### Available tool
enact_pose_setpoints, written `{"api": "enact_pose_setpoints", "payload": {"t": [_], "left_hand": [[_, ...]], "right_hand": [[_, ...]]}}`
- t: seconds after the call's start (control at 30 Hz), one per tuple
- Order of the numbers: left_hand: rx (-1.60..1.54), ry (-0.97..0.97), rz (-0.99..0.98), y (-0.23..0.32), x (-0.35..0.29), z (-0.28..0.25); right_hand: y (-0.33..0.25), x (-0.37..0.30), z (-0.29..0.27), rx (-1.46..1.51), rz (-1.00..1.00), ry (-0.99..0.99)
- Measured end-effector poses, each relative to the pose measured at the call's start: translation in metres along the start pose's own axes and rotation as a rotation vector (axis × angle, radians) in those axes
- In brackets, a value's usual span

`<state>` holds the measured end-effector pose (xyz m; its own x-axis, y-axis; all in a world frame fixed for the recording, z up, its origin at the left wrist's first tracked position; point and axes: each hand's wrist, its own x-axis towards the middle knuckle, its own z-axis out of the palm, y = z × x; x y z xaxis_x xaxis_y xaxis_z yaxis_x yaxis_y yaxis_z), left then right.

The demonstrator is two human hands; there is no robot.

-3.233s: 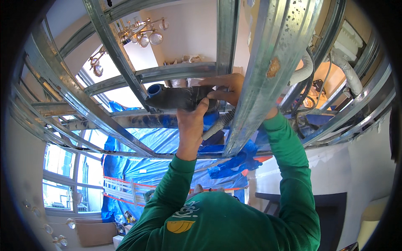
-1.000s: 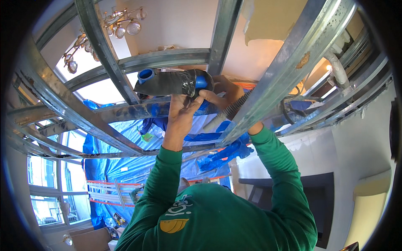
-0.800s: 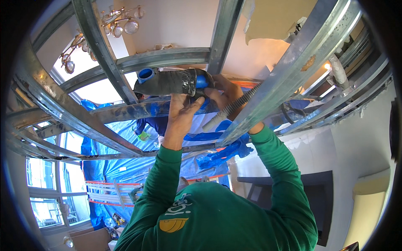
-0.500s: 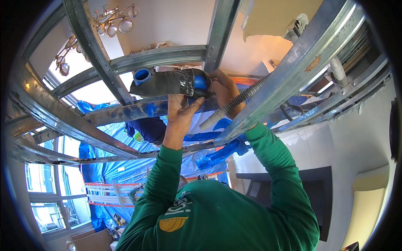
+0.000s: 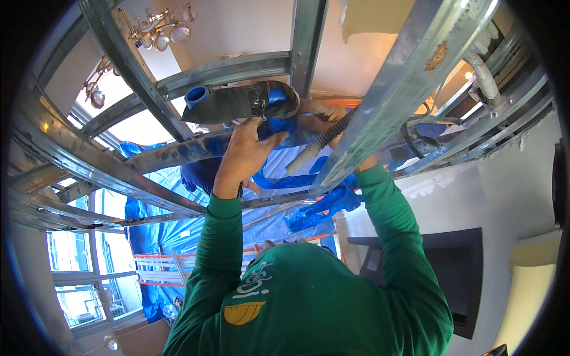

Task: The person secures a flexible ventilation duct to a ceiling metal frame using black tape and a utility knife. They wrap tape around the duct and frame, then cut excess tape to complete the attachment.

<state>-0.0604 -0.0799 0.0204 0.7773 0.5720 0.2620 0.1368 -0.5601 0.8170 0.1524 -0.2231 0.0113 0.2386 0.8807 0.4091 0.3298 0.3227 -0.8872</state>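
Note:
A short blue pipe wrapped in black tape lies among the metal ceiling channels, its open blue mouth pointing left. My left hand reaches up and grips it from below at the blue bend. My right hand holds the pipe's right end, partly hidden behind a wide galvanised channel. A grey corrugated flexible hose slants down from under my right hand. Both sleeves are green.
Galvanised steel framing crosses overhead in several directions. Blue plastic sheeting hangs behind it. Ceiling spot lamps are at the top left, windows at the lower left and a dark panel on the right wall.
The view has tilted so the pipe sits slightly higher in it. Both hands stay on the pipe; my left hand has shifted a little right, under the blue bend.

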Motion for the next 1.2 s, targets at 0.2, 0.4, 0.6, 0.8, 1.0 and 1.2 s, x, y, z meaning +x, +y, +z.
{"api": "enact_pose_setpoints", "payload": {"t": [0.2, 0.4, 0.6, 0.8, 1.0, 1.2], "left_hand": [[0.057, 0.161, 0.095, 0.011, 0.003, 0.013], [0.266, 0.138, 0.290, -0.008, 0.008, 0.009], [0.500, -0.069, 0.419, -0.021, 0.015, -0.021], [0.237, -0.055, 0.210, -0.008, 0.013, -0.017], [0.400, 0.031, 0.192, -0.007, 0.008, -0.003], [0.223, 0.048, 0.304, -0.020, 0.010, 0.003]], "right_hand": [[0.029, -0.019, -0.001, -0.716, -0.420, 0.124], [-0.003, -0.085, 0.001, -0.554, -0.199, 0.456], [-0.005, -0.128, 0.000, -0.798, 0.107, 0.385], [0.021, -0.142, -0.001, -1.036, 0.187, 0.303], [0.052, -0.154, -0.011, -1.122, 0.142, 0.255], [0.041, -0.154, -0.013, -1.199, 0.149, 0.247]]}}
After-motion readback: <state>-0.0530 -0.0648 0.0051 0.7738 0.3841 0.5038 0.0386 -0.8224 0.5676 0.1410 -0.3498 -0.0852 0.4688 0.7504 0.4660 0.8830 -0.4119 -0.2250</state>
